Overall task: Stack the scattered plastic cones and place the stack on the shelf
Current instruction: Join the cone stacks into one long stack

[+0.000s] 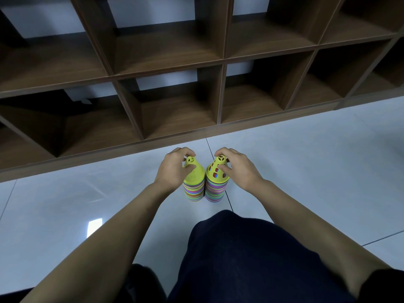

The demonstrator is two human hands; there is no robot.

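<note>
Yellow plastic tops both columns. The left cone stack (194,189) and the right cone stack (215,191) stand upright on the pale tiled floor (87,193), side by side and touching or very nearly so. They sit a little to the near side of the brown wooden shelf (220,92), opposite its bottom row of compartments. The rims below the yellow caps show bands of many colours.

Grip: my left hand (172,169) curls over the tip of the left stack and my right hand (238,169) over the tip of the right. Each closes on its top cone only.

Risks, as I judge them:
- A lift from the tip may bring away the cap alone, or a few cones, and leave the rest on the floor.
- Tall columns held high can lean, and a knock between the two would spill them.
- Two stacks are not yet one, and a skewed merge could jam.

Pose: both forearms reach forward and converge. The wrists are dropped and the palms turned inward, with my knee in dark trousers (240,248) between them.
</note>
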